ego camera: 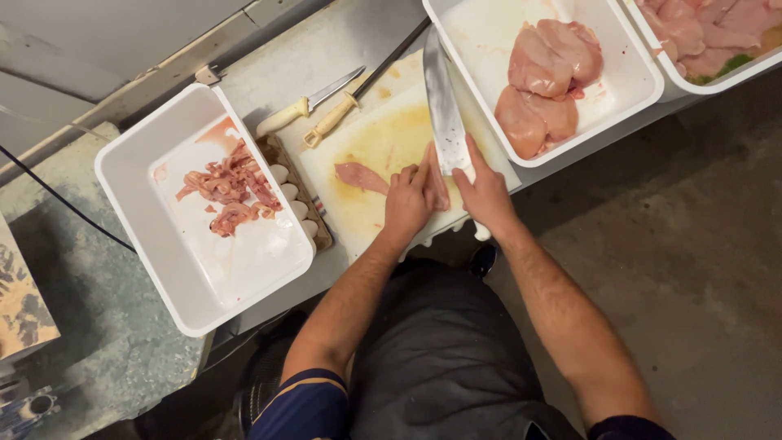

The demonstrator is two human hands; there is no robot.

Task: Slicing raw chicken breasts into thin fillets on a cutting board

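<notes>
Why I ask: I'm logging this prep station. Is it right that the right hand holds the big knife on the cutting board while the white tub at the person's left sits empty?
Not quite. The right hand does hold the big knife over the cutting board, but the white tub at the left is not empty: the head view shows pinkish meat trimmings lying in it.
</notes>
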